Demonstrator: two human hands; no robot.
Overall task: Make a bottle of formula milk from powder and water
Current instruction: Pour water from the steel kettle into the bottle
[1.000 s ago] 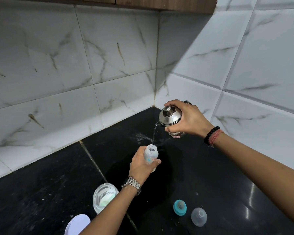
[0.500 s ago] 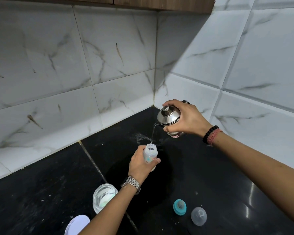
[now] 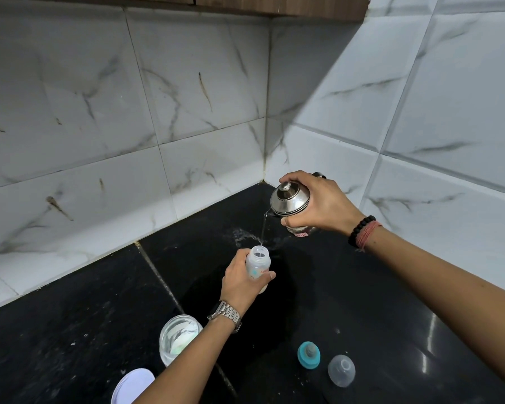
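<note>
My left hand [image 3: 241,282] grips a small clear baby bottle [image 3: 258,263], upright and uncapped, on the black counter. Above and to its right, my right hand [image 3: 318,204] holds a steel-lidded water jug [image 3: 289,199] tilted to the left. A thin stream of water [image 3: 263,228] runs from the jug's spout into the bottle's mouth. The lower part of the bottle is hidden by my fingers.
An open jar of white powder [image 3: 180,338] stands near my left forearm, its white lid [image 3: 131,384] lying at the bottom edge. A teal teat ring [image 3: 308,354] and a clear dome cap [image 3: 341,370] lie on the black counter [image 3: 70,330]. Tiled walls meet in a corner behind.
Both hands hold nearly the same pose. The water stream keeps running from the jug into the bottle.
</note>
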